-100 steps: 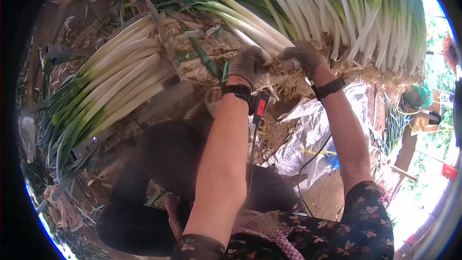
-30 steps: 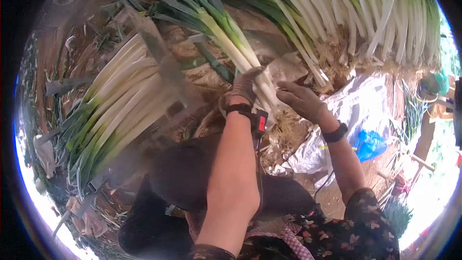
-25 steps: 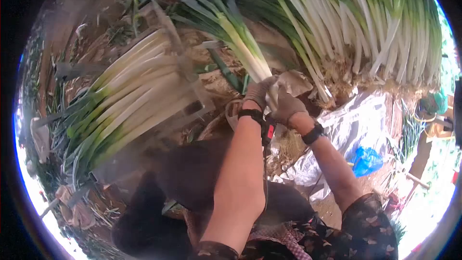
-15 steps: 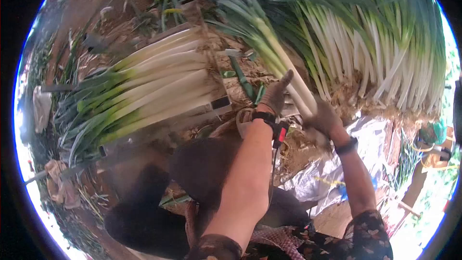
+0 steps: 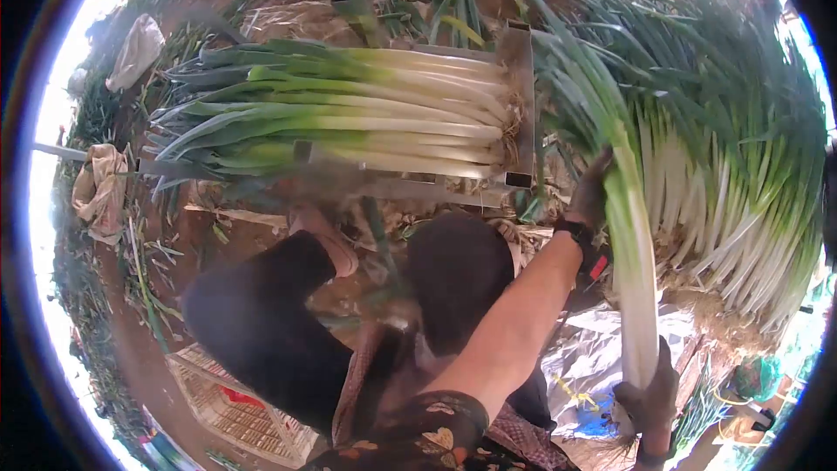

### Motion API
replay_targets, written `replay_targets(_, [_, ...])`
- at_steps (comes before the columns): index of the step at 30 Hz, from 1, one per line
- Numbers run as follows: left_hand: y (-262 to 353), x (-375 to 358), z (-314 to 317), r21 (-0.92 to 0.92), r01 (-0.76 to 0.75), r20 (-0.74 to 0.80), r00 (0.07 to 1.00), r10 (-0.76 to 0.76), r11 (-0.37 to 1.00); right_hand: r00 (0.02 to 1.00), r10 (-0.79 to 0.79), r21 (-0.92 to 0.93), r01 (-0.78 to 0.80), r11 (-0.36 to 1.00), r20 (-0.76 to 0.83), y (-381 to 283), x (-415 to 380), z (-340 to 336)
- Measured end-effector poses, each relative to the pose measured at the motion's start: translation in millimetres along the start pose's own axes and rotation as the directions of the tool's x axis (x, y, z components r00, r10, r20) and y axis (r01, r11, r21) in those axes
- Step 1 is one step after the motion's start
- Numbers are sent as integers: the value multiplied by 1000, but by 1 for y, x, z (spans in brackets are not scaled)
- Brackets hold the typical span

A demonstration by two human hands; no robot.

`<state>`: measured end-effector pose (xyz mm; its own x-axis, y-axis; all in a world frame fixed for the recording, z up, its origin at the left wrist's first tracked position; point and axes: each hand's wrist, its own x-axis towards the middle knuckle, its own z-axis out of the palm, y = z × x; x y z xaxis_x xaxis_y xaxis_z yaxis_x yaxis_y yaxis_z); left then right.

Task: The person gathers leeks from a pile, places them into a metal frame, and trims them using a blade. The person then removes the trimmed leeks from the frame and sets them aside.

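Observation:
Both my gloved hands are on a small bunch of long green onions [image 5: 634,249], which runs up and down the view with leaves at the top. My left hand [image 5: 591,192] is closed around it where the white turns green. Lower down, my right hand [image 5: 654,392] grips the white shafts near the root end, and roots show just below it. To the left, a metal frame [image 5: 520,78] holds a row of green onions [image 5: 418,113] lying flat, their roots against its end plate. A large stack of green onions [image 5: 697,174] leans at the right, roots down.
My bent knees [image 5: 458,270] are close below the frame. A plastic crate [image 5: 231,406] stands at lower left. Silvery sheeting [image 5: 593,340] lies near my right arm. Cut leaves litter the soil, and a green net bundle [image 5: 757,377] is at lower right.
The held bunch has swung more upright in the view and moved right and down. My right hand has gone down towards the root end. The camera has turned, shifting the frame.

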<state>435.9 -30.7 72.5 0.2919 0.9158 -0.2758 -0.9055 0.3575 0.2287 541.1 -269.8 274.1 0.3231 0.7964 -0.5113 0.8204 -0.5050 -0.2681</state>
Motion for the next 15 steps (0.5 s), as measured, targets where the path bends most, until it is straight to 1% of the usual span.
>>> replay_targets(1, [5, 7, 6, -117, 95, 143, 987, -78, 989, 998, 14, -27, -16, 1000, -60, 0, -10, -3])
replay_targets(2, [19, 0, 24, -119, 91, 155, 985, -72, 989, 997, 7, -30, -10, 999, -72, -1, -17, -4])
replay_targets(3, [32, -7, 44, -158, 55, 238, 971, -16, 986, 978, -133, -16, 132, 991, -162, -2, -22, -5])
replay_targets(4, [50, -18, 65, -198, 24, 315, 948, 41, 980, 931, -265, -15, 270, 963, -251, -2, -27, -6])
replay_targets(5, [67, -26, 80, -198, 21, 322, 946, 45, 980, 898, -295, -160, 255, 953, -326, 15, -28, -4])
replay_targets(6, [86, -32, 93, -227, -45, 421, 896, 140, 973, 894, -299, -161, 259, 952, -333, 7, -30, -3])
replay_targets(7, [110, -43, 108, -262, -107, 511, 828, 232, 959, 870, -293, -148, 255, 956, -395, -7, -28, -3])
replay_targets(8, [134, -56, 121, -226, -233, 490, 812, 317, 946, 842, -285, -133, 252, 958, -457, -20, -27, -4])
replay_targets(9, [163, -72, 131, -185, -353, 473, 786, 398, 917, 772, -386, -268, 284, 920, -505, -26, -17, -2])
replay_targets(11, [226, -98, 141, -135, -502, 495, 713, 497, 854, 829, -310, -83, 308, 948, -466, -73, -2, -9])
replay_targets(12, [263, -110, 143, -103, -576, 506, 671, 542, 811, 677, -549, -271, 480, 834, -490, -89, 14, -10])
replay_targets(13, [303, -123, 143, -71, -641, 513, 633, 580, 764, 655, -593, -212, 568, 795, -469, -125, 27, -12])
replay_targets(14, [342, -132, 142, -36, -695, 521, 600, 607, 718, 515, -705, -293, 664, 688, -487, -149, 51, -10])
replay_targets(15, [376, -140, 141, -5, -735, 524, 576, 628, 678, 451, -729, -313, 692, 650, -516, -175, 76, -2])
